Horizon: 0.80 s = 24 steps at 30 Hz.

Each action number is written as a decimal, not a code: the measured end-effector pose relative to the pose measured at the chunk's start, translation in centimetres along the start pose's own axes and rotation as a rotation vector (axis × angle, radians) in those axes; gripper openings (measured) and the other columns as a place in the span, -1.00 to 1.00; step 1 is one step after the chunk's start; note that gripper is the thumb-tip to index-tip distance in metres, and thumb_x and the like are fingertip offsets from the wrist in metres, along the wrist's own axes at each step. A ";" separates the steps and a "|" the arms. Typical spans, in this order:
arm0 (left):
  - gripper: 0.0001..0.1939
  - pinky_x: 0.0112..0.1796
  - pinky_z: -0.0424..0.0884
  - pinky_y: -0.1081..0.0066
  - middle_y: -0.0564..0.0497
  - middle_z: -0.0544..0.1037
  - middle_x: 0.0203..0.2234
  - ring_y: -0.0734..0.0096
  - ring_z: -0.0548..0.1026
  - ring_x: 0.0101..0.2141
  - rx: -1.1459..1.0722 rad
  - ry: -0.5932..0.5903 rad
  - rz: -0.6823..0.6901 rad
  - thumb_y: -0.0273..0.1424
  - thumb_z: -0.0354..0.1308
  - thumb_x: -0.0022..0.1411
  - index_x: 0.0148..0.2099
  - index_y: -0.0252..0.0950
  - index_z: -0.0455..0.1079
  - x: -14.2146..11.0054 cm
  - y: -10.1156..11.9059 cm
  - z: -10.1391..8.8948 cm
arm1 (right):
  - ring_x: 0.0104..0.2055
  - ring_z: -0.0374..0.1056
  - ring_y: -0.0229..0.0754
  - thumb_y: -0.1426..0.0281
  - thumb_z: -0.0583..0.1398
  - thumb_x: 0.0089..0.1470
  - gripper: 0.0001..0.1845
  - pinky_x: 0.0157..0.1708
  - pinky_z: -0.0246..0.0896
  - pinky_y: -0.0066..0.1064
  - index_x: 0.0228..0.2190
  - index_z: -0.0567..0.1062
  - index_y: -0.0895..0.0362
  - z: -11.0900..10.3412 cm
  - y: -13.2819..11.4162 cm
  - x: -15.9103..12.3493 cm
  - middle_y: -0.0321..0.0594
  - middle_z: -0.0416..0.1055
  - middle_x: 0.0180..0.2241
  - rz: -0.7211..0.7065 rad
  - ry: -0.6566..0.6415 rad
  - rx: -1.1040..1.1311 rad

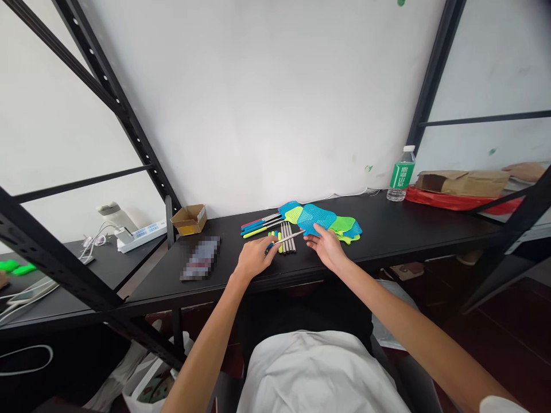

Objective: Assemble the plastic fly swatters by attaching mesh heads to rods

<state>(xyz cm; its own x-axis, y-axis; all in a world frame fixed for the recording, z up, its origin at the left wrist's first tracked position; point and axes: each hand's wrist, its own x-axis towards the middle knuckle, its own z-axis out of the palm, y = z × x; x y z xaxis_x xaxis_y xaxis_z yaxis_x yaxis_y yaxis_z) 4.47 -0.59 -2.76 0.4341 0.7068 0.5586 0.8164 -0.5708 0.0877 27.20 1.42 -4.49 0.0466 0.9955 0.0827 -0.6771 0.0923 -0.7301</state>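
Note:
My left hand [255, 257] is closed round a thin metal rod [290, 236] with a dark blue end. The rod points right, and its far tip meets the blue mesh piece [316, 217]. My right hand [328, 245] pinches the lower edge of that mesh, near the rod's tip; whether the tip is inside the mesh I cannot tell. Between my hands lie several grey rods [288, 238] side by side, with short yellow-green and blue pieces beside them. Behind are rods with red, blue and yellow-green handles [255, 230]. More blue and green mesh [346, 225] spreads to the right.
A small open cardboard box [188, 221] and a blurred phone-like item [201, 258] are on the left of the black desk [232, 267]. A water bottle [401, 175] stands at the right back. Beyond the frame post are a brown package [465, 182] and another person's hand [527, 171].

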 end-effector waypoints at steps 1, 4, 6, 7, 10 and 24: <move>-0.65 -0.38 0.23 0.46 0.01 0.62 -0.30 0.40 0.50 -0.43 0.001 0.000 -0.002 -0.15 -0.10 0.43 -0.06 -0.21 0.43 0.0 0.0 0.0 | -0.44 0.46 -0.18 0.33 0.39 -0.10 -0.77 -0.50 0.33 -0.40 -0.43 0.46 0.10 0.0 -0.1 0.0 -0.21 0.56 -0.39 0.003 0.003 0.013; -0.64 -0.40 0.22 0.46 0.01 0.61 -0.31 0.40 0.50 -0.43 0.005 0.003 -0.005 -0.15 -0.11 0.43 -0.05 -0.21 0.43 0.0 0.0 -0.1 | -0.38 0.49 -0.16 0.36 0.39 -0.10 -0.80 -0.44 0.37 -0.39 -0.43 0.48 0.11 -0.2 -0.2 0.1 -0.18 0.57 -0.35 0.012 0.018 0.053; -0.64 -0.41 0.21 0.46 0.02 0.61 -0.32 0.40 0.50 -0.43 0.009 0.006 -0.006 -0.14 -0.11 0.43 -0.05 -0.21 0.43 -0.1 0.0 -0.1 | -0.35 0.51 -0.14 0.38 0.40 -0.11 -0.80 -0.40 0.39 -0.38 -0.46 0.46 0.10 -0.3 -0.3 0.1 -0.19 0.57 -0.36 0.018 0.035 0.076; -0.64 -0.41 0.21 0.46 0.02 0.61 -0.32 0.40 0.50 -0.43 0.010 0.006 -0.006 -0.14 -0.11 0.43 -0.05 -0.21 0.43 -0.1 0.0 -0.1 | -0.33 0.51 -0.14 0.39 0.40 -0.12 -0.79 -0.39 0.40 -0.37 -0.47 0.46 0.09 -0.3 -0.4 0.2 -0.20 0.57 -0.37 0.020 0.042 0.085; -0.64 -0.41 0.22 0.46 0.01 0.61 -0.32 0.40 0.50 -0.44 0.013 0.002 -0.004 -0.14 -0.11 0.43 -0.05 -0.21 0.43 -0.1 0.0 -0.1 | -0.30 0.52 -0.10 0.37 0.42 -0.14 -0.77 -0.36 0.42 -0.34 -0.47 0.46 0.07 -0.3 -0.4 0.2 -0.22 0.57 -0.39 0.016 0.044 0.077; -0.64 -0.42 0.21 0.47 0.01 0.61 -0.32 0.39 0.50 -0.42 0.012 0.008 -0.015 -0.14 -0.11 0.43 -0.05 -0.21 0.43 0.0 0.0 -0.1 | -0.22 0.54 -0.01 0.28 0.50 -0.29 -0.58 -0.38 0.38 -0.34 -0.54 0.37 0.06 -0.2 -0.4 0.0 -0.29 0.51 -0.42 -0.048 0.014 0.035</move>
<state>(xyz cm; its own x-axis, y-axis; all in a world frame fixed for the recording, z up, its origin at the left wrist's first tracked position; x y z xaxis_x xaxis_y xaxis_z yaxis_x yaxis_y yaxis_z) 4.40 -0.61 -2.67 0.4186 0.7116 0.5643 0.8272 -0.5551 0.0865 27.63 1.39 -4.36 0.0898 0.9901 0.1075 -0.6987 0.1396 -0.7017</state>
